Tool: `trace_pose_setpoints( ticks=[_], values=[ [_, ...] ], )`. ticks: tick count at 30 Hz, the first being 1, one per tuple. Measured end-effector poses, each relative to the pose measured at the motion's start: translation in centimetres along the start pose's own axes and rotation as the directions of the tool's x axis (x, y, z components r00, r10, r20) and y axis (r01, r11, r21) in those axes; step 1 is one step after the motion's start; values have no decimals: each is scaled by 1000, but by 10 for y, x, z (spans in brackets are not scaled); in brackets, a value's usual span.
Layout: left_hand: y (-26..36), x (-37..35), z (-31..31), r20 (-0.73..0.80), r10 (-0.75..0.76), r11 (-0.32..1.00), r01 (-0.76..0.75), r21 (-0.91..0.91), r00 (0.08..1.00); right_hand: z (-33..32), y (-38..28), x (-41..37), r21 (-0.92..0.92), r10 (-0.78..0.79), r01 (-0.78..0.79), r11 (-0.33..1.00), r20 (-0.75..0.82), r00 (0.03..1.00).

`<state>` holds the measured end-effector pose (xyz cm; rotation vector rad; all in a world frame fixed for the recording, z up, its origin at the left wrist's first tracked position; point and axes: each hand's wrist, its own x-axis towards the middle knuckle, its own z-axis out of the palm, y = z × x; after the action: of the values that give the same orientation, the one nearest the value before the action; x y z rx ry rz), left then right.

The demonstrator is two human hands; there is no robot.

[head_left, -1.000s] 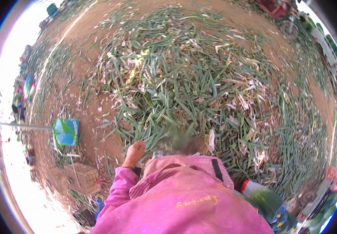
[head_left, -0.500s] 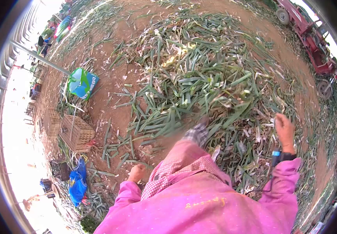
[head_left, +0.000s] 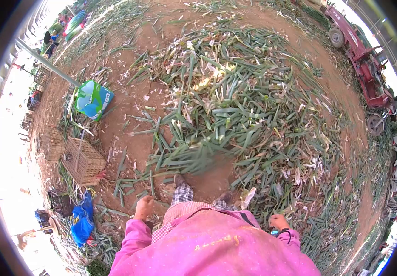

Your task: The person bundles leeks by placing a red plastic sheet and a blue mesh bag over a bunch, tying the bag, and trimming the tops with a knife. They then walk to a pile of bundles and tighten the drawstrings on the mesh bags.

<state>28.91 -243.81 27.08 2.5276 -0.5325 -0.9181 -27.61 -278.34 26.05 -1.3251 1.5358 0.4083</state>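
Note:
My left hand [head_left: 144, 208] hangs beside my body on the left, fingers curled into a loose fist with nothing visible in it. On the other side, my right hand [head_left: 279, 222] is low by the right hip, its fingers curled and apparently holding nothing; a dark band with a blue part circles that wrist. A wide heap of cut green leaves [head_left: 249, 110], looking like leek or scallion trimmings, lies in front of me. Neither hand touches it. Both of my shoes [head_left: 178, 180] stand at the heap's near edge, and leaves just ahead of them are blurred.
A blue-green bag [head_left: 93, 100] hangs by a pole [head_left: 47, 62] at left. Slatted crates [head_left: 84, 162] and a blue plastic bag [head_left: 82, 223] lie nearer on that side. A red vehicle [head_left: 361, 60] stands at the right. Loose leaves litter the brown soil [head_left: 120, 124].
My right hand has come down and inward to my side. The foot that was swung forward into the leaves is back, near the other foot. My left hand has shifted slightly left.

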Motion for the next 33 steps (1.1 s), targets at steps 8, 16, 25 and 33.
trace_pose_setpoints(
  ticks=[8,16,25,33],
  values=[
    [-29,127,-46,-17,-122,942,110,-317,992,-12,-88,30,104,-56,73,992,-163,985],
    [180,213,-49,-109,47,961,-75,-266,993,-101,-42,88,95,-83,91,991,-84,993],
    [233,254,91,26,39,990,-36,-133,999,-239,164,65,-733,-211,509,452,467,859],
    [153,180,120,99,-248,951,262,-167,964,-422,-144,127,-549,-458,-1,836,-698,550]
  ],
)
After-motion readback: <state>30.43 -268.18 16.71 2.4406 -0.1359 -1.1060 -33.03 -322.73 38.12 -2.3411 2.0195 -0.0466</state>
